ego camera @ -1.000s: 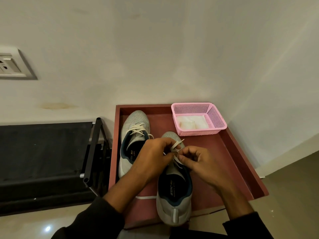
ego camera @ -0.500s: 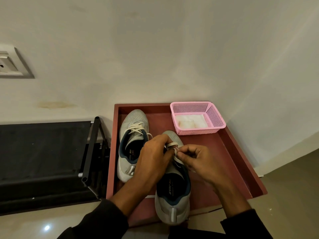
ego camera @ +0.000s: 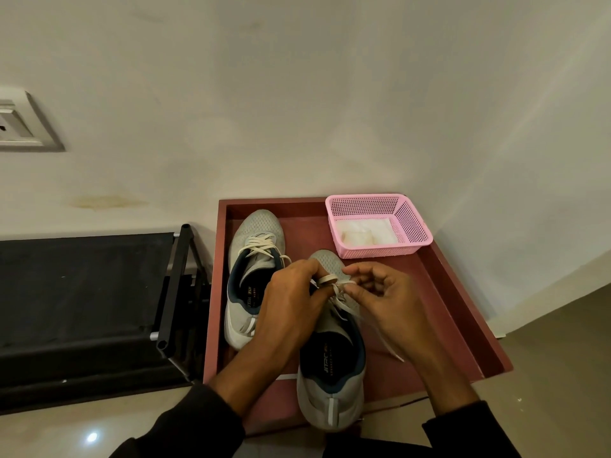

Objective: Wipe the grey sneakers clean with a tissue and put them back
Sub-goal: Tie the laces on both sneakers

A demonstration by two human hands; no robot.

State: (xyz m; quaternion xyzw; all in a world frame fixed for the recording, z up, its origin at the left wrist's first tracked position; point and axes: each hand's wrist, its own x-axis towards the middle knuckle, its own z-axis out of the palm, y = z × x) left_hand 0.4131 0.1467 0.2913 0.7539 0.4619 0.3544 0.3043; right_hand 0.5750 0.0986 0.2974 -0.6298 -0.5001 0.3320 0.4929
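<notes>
Two grey sneakers with dark blue linings lie on a reddish-brown tray [ego camera: 463, 312]. The left sneaker [ego camera: 253, 269] has its laces tied. The right sneaker [ego camera: 330, 385] is nearer me, its heel over the tray's front edge. My left hand [ego camera: 291, 302] pinches a loop of its white lace [ego camera: 327, 280]. My right hand [ego camera: 380, 299] pinches the other lace strand just beside it. One loose lace end trails to the right across the tray. White tissues [ego camera: 363, 231] sit in a pink basket [ego camera: 413, 226] at the tray's back right.
A black shoe rack [ego camera: 82, 292] stands left of the tray, its frame post close to the tray's edge. A pale wall rises right behind the tray, with a switch plate [ego camera: 20, 127] at far left. Tiled floor [ego camera: 555, 358] lies to the right and front.
My hands have kept working the right sneaker's lace. A loop now shows at my left fingertips, and my right fingers have spread a little. Both sneakers stay in place.
</notes>
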